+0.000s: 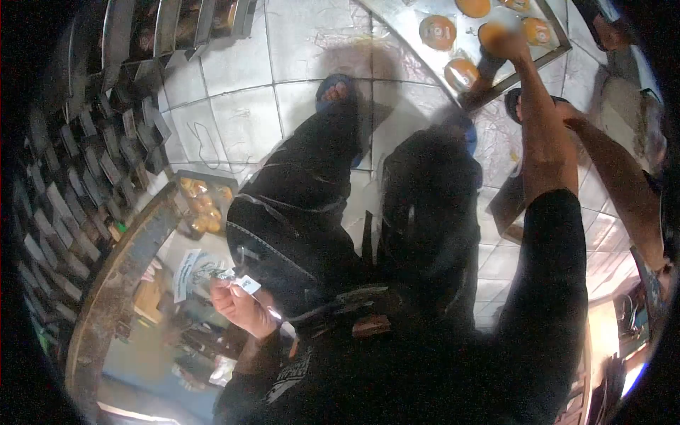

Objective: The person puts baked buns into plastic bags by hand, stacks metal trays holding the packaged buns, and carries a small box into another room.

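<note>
My left hand [239,306] is closed in a pinch on a small white printed label [246,283], above the worktop at lower left. My right arm stretches up to a metal tray [496,92] on the tiled floor. At its end, my right hand [519,49] is at a round orange-brown bun [496,40]. Its fingers are blurred, so I cannot tell whether they grip the bun or only touch it. Other buns lie around it, among them one bun [438,32] with a pale round mark and another bun [462,74] near the tray's edge.
A white printed sheet [186,275] lies left of my left hand, by the worktop [120,283]. More orange-brown items [205,212] sit in a container at its far end. Metal racks [106,156] stand at left. Another person's arm [623,180] reaches in from the right.
</note>
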`<state>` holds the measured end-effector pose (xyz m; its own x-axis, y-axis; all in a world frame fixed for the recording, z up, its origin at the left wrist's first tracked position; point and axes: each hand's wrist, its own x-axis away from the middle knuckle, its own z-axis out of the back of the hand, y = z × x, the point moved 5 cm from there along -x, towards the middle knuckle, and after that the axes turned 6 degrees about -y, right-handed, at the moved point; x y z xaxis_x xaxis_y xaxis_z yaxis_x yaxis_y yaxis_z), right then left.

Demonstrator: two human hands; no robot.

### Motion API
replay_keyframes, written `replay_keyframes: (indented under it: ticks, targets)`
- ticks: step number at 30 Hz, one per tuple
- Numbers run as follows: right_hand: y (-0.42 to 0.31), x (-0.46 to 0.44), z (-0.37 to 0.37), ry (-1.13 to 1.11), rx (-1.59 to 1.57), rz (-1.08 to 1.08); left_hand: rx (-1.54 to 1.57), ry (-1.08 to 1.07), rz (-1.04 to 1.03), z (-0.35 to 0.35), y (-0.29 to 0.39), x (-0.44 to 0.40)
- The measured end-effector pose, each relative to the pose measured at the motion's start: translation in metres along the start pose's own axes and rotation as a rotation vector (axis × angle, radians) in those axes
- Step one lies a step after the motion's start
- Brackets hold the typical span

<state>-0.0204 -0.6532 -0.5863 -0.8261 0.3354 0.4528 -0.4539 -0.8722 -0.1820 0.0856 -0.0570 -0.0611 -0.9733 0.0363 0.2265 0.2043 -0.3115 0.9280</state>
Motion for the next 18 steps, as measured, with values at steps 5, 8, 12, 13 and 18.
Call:
replay_keyframes:
  ticks: [5, 8, 12, 13, 18]
  targets:
    - [-0.017, 0.019, -0.032, 0.085, -0.019, -0.202, 0.029, 0.024, -0.052, 0.008, -0.003, 0.0]
    - [-0.073, 0.056, -0.002, 0.213, -0.167, -0.339, 0.171, -0.07, 0.022, -0.012, 0.004, -0.002]
    - [-0.143, 0.123, 0.077, 0.096, -0.716, -0.341, 0.349, -0.185, 0.085, -0.006, -0.003, -0.005]
    - [-0.16, 0.141, 0.107, 0.188, -0.959, -0.29, 0.315, -0.203, 0.11, -0.006, -0.004, -0.004]
    - [-0.294, 0.294, 0.286, 0.353, -1.822, 0.138, 0.359, -0.345, 0.215, 0.003, 0.02, 0.007]
